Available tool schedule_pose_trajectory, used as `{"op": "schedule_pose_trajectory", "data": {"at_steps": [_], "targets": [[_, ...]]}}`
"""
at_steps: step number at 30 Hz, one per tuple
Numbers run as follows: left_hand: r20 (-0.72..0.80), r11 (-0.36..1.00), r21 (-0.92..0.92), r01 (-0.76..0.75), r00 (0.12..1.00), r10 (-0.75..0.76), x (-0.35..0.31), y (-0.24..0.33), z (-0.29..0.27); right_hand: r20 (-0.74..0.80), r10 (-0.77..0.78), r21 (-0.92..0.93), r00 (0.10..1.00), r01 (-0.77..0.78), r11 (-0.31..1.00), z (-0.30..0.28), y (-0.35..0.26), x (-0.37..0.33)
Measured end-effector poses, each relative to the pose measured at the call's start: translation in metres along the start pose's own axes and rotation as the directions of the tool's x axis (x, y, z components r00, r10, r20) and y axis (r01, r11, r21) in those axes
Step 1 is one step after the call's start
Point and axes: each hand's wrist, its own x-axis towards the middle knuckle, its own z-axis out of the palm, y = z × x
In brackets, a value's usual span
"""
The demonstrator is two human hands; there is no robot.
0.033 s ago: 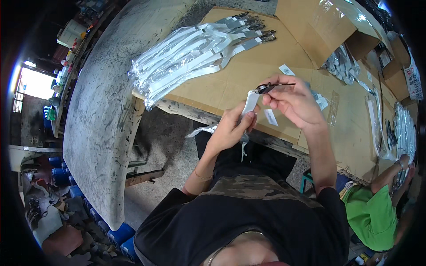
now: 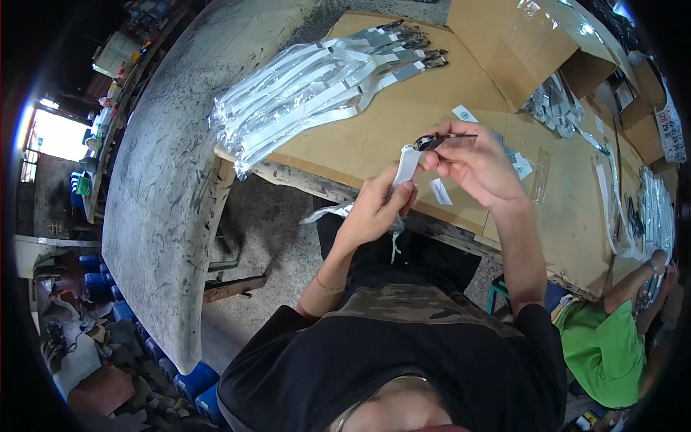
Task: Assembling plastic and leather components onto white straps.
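Note:
My left hand (image 2: 374, 209) is closed around a white belt (image 2: 408, 164), with its end pointing up and away from me. Clear plastic wrap (image 2: 330, 212) trails out to the left below that hand. My right hand (image 2: 484, 171) pinches a small dark hook-like piece (image 2: 430, 142) at the belt's upper end; a thin dark part sticks out to the right between the fingers. Its exact shape is partly hidden by the fingers. Just beyond my hands, a small white label (image 2: 440, 192) lies on the cardboard (image 2: 345, 147), and another white label (image 2: 464, 113) is farther off.
A pile of plastic-wrapped white belts (image 2: 288, 93) lies at the far left of the cardboard. An open carton (image 2: 497, 54) with more belts (image 2: 554, 104) stands at the far right. A co-worker in a green shirt (image 2: 601, 353) handles wrapped belts (image 2: 653, 209). A stained board (image 2: 169, 165) borders the left.
My right fingers and the dark piece have shifted very slightly at the belt's end. My left hand keeps its place and grip.

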Motion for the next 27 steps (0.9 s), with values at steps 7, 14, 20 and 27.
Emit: {"op": "schedule_pose_trajectory", "data": {"at_steps": [7,14,20,27], "targets": [[0.085,0.999,-0.053,-0.01,0.996,0.014,0.001,-0.012,0.0,-0.053,-0.104,-0.547,0.993,0.058,0.835,0.003,-0.036,0.0],[0.098,0.995,-0.083,0.059,0.994,-0.051,0.009,-0.018,0.006,0.114,-0.445,-0.356,0.888,0.455,0.816,0.004,-0.074,0.001],[0.167,0.918,-0.393,0.056,0.986,0.011,0.01,-0.002,0.01,-0.115,-0.576,-0.288,0.809,0.528,0.799,0.01,-0.069,0.021],[0.216,0.878,-0.447,0.17,0.973,-0.078,0.018,0.016,0.033,-0.143,-0.621,-0.199,0.77,0.593,0.78,-0.01,-0.043,0.014]]}}
